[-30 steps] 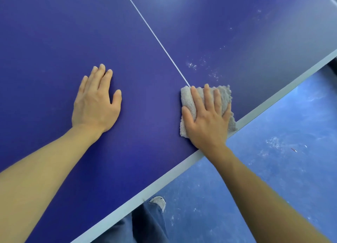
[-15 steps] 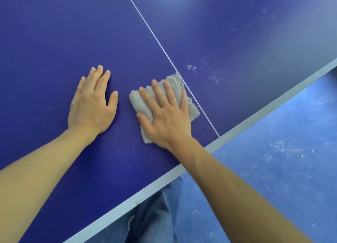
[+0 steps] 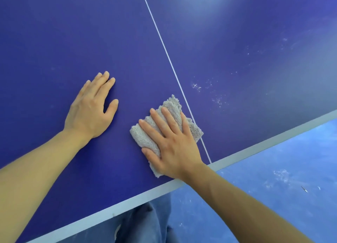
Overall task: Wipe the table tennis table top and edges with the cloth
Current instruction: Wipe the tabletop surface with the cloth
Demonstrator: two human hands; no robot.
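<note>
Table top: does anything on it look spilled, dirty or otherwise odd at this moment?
Yes. White specks lie scattered on the table top, right of the white centre line, like dust or spilled powder. The cloth, pressed flat under the right hand, lies mostly left of that line, apart from them.

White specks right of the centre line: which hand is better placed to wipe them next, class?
Right. The right hand presses the cloth flat at the centre line, nearest the specks. The left hand rests bare on the table top, farther away.
</note>
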